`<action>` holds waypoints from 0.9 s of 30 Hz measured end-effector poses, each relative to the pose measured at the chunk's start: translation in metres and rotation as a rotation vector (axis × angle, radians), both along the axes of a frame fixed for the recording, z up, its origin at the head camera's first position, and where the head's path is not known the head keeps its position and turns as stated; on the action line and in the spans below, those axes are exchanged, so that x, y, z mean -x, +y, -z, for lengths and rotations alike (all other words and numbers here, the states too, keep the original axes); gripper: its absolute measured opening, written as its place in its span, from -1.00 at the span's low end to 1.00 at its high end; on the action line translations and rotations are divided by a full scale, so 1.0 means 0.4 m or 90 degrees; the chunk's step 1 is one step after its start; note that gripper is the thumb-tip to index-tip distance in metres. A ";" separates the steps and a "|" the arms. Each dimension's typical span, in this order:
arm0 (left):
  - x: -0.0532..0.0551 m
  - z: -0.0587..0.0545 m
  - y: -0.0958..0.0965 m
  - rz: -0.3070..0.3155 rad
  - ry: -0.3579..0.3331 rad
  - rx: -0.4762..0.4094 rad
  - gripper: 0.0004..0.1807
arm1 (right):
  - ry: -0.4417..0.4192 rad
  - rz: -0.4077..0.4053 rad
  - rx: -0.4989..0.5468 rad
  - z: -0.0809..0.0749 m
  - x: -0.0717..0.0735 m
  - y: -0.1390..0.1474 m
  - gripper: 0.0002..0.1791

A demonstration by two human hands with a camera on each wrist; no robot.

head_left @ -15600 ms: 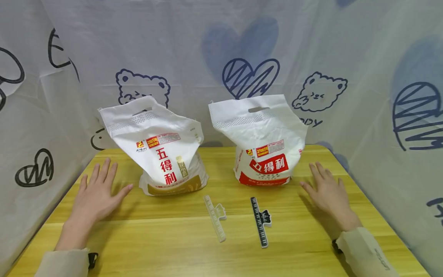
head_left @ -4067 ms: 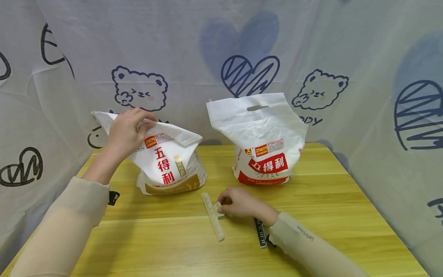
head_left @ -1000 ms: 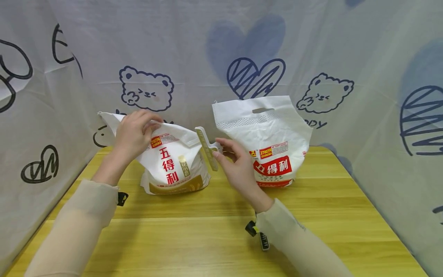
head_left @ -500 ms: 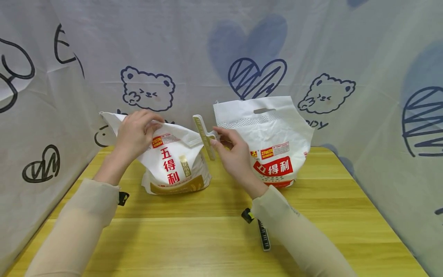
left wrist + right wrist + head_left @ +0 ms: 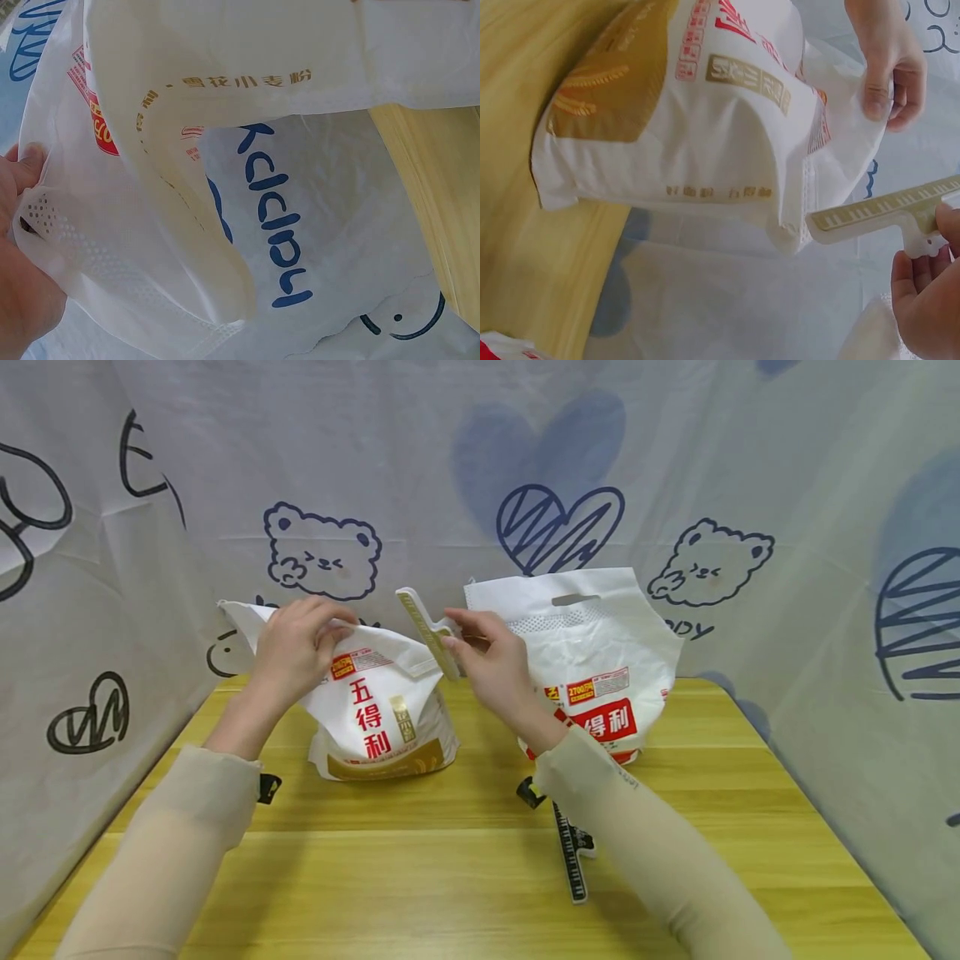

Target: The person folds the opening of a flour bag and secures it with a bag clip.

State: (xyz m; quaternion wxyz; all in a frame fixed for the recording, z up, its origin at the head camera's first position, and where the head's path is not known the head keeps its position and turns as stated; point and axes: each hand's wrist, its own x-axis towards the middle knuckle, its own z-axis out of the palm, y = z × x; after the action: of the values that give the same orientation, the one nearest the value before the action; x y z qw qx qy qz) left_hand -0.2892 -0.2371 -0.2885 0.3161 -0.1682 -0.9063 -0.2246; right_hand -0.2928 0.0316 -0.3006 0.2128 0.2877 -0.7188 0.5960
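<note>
A white flour bag with red lettering and a gold base band stands at the left, its top folded over. My left hand grips that folded top, thumb toward me and fingers behind; the left wrist view shows the hand by the perforated strip. My right hand pinches a clear bag clip with a piano-key pattern by its handle, holding it above the table. In the right wrist view the clip's long bar has its end right at the corner of the bag's fold.
A second flour bag, with a red label and an upright handle top, stands behind my right forearm. A black piano-key clip lies on the wooden table, partly under the right sleeve. A printed cloth hangs close behind and at both sides.
Earlier both hands rested on the table and the left bag's top stood up. The top was folded and the clear clip picked up; over the last second it rises and moves left toward the fold.
</note>
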 end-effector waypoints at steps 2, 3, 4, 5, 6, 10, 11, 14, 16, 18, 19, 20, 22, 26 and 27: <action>0.001 0.002 -0.001 0.000 0.000 0.000 -0.87 | 0.011 0.002 -0.010 -0.009 0.010 -0.005 -0.62; 0.001 0.002 -0.002 0.000 0.000 0.000 -0.87 | 0.016 0.005 -0.016 -0.013 0.014 -0.008 -0.62; 0.001 0.003 -0.002 0.001 0.001 0.000 -0.87 | 0.022 0.007 -0.021 -0.017 0.019 -0.010 -0.62; 0.002 0.003 -0.003 0.002 0.001 -0.001 -0.86 | 0.026 0.010 -0.026 -0.020 0.024 -0.012 -0.63; 0.002 0.004 -0.003 0.002 0.002 -0.001 -0.86 | 0.029 0.011 -0.031 -0.024 0.028 -0.013 -0.63; 0.004 0.004 -0.005 0.005 0.005 -0.001 -0.86 | 0.035 0.019 -0.040 -0.039 0.043 -0.022 -0.65; 0.004 0.004 -0.005 0.006 0.005 -0.002 -0.86 | 0.034 0.020 -0.042 -0.042 0.047 -0.024 -0.65; 0.005 0.004 -0.006 0.007 0.007 -0.003 -0.86 | 0.031 0.016 -0.044 -0.049 0.058 -0.032 -0.66; 0.006 0.004 -0.006 0.008 0.008 -0.003 -0.85 | 0.029 0.012 -0.050 -0.052 0.064 -0.036 -0.67; 0.005 0.004 -0.006 0.008 0.008 -0.002 -0.85 | 0.029 0.010 -0.054 -0.053 0.069 -0.040 -0.68; 0.005 0.003 -0.005 0.008 0.008 -0.002 -0.85 | 0.030 0.011 -0.056 -0.055 0.072 -0.041 -0.69; 0.005 0.003 -0.005 0.008 0.008 -0.001 -0.85 | 0.031 0.012 -0.059 -0.055 0.074 -0.042 -0.69; 0.005 0.002 -0.004 0.008 0.009 0.000 -0.84 | 0.027 0.013 -0.060 -0.058 0.078 -0.045 -0.70; 0.005 0.001 -0.003 0.006 0.011 0.002 -0.85 | -0.002 0.007 -0.059 -0.062 0.082 -0.051 -0.72; 0.005 0.001 -0.003 0.007 0.011 0.002 -0.85 | -0.011 0.005 -0.057 -0.063 0.083 -0.052 -0.72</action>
State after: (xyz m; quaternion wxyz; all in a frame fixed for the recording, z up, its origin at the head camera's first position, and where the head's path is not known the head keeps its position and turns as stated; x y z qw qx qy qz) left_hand -0.2913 -0.2384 -0.2887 0.3222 -0.1755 -0.9031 -0.2232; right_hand -0.3259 0.0107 -0.2752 0.1958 0.2890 -0.7478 0.5647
